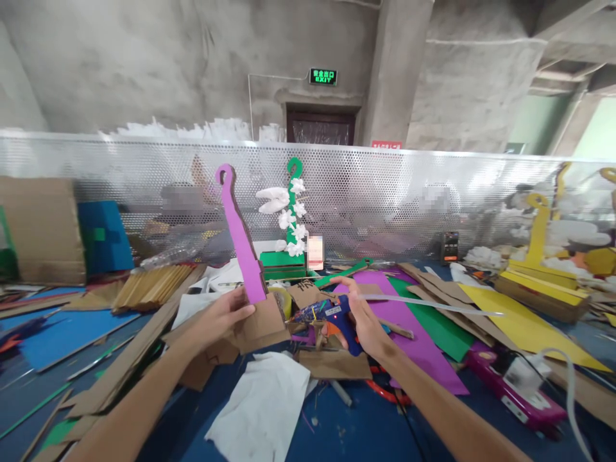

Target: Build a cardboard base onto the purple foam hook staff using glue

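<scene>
My left hand (226, 319) grips a brown cardboard piece (264, 321) joined to the foot of a tall purple hook-topped cutout (240, 240), which leans slightly left. In my right hand (366, 321) is a blue hot glue gun (342, 309) with an orange trigger, its nozzle pointing left close to the cardboard piece. A long translucent glue stick (433, 303) extends rightward from behind that hand. Whether nozzle and cardboard touch, I cannot tell. A roll of tape (285, 300) sits partly hidden behind the cardboard.
Behind stands a green hook-topped piece (292, 218) with white flowers. A perforated metal screen (346, 199) closes off the back. Purple sheet (423, 346), yellow sheet (524, 321) and a magenta power strip (517, 394) lie right; cardboard strips (129, 359) left; white paper (262, 404) in front.
</scene>
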`<state>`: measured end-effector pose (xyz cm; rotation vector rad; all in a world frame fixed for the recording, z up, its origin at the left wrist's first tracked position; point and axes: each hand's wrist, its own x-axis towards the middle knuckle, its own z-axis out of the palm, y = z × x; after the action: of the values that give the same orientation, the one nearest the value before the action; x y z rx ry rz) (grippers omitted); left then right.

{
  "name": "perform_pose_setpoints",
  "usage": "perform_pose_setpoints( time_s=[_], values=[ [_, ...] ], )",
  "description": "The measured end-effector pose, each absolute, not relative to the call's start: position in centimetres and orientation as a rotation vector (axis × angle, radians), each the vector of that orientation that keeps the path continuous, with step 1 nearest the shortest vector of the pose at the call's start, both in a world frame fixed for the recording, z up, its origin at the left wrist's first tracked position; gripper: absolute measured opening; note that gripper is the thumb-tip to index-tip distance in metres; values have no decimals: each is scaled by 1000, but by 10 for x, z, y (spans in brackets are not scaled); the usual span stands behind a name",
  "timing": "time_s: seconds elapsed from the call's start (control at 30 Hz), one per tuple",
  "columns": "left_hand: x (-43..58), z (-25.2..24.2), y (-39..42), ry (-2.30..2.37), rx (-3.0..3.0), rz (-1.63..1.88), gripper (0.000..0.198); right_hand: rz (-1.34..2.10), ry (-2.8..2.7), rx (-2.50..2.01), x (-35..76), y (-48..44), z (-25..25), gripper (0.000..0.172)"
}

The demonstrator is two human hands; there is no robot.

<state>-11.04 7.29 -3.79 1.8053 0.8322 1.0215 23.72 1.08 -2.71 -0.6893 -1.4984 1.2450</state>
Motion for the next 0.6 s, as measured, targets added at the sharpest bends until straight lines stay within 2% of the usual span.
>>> perform_pose_setpoints(
  time_s=[0.17, 0.4, 0.6],
  values=[
    [-110, -36, 73, 838, 1817, 1017, 58, 1327, -1421, -651, 236, 16, -28, 79],
    [-111, -39, 73, 849, 1792, 1027, 59, 1134, -1411, -771, 236, 13, -29, 68],
    [-111, -37, 72, 868, 1778, 1019, 63, 1035, -1519, -847, 240, 11, -23, 68]
  ],
)
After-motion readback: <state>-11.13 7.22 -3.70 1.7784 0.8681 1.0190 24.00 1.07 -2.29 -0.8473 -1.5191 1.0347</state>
